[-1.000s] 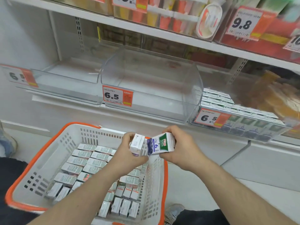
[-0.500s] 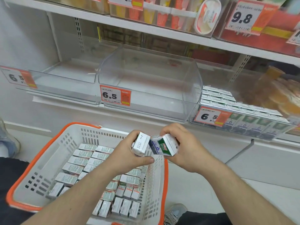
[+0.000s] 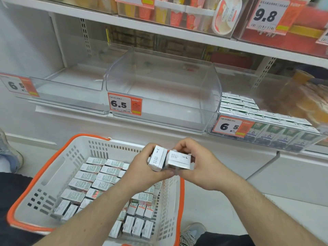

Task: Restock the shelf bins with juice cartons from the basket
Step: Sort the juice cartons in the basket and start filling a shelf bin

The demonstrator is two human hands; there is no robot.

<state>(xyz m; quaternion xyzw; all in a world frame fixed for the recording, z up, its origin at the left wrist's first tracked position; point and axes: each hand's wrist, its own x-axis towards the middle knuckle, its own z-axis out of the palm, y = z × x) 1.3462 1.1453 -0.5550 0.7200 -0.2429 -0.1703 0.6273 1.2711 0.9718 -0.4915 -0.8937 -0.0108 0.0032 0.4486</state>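
Left hand (image 3: 142,169) & right hand (image 3: 198,167) cover most of the held cartons (image 3: 168,159); count unclear. Forearms hide part of basket (image 3: 71,153) stock. Print on carton tops too small to read. Orange packs (image 3: 301,96) far right blurred, cut by edge.

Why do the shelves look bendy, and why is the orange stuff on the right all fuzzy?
Head view: the wide lens bends the straight shelf near the edges; the orange packs sit at the far right behind a clear, shiny bin wall, so they look smeared; the empty bin shows soft glare; the cartons in the left hand and right hand look sharp enough, but their small print stays unreadable.
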